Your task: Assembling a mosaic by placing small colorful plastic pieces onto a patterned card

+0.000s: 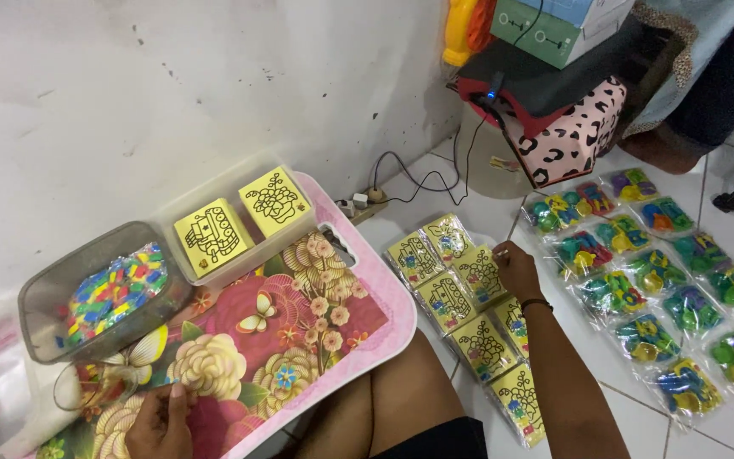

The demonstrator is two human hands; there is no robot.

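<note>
White floor tiles [622, 408] hold yellow picture packs [460, 297]. At three o'clock my right hand [516, 270] pinches one; my left hand [159, 425] rests curled, holding nothing, on the flowery tray [299, 331].

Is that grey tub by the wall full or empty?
Partly full. The grey tub is open, no lid on it, and a heap of small coloured pieces fills its right side; the left side looks bare.

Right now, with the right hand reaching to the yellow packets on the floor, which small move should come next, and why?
Probably close the right hand on the top yellow picture packet and lift it. The fingertips already touch that packet's edge, and the packets overlap in a row, so the top one comes free most easily. The left hand rests on the flowered tray.
</note>
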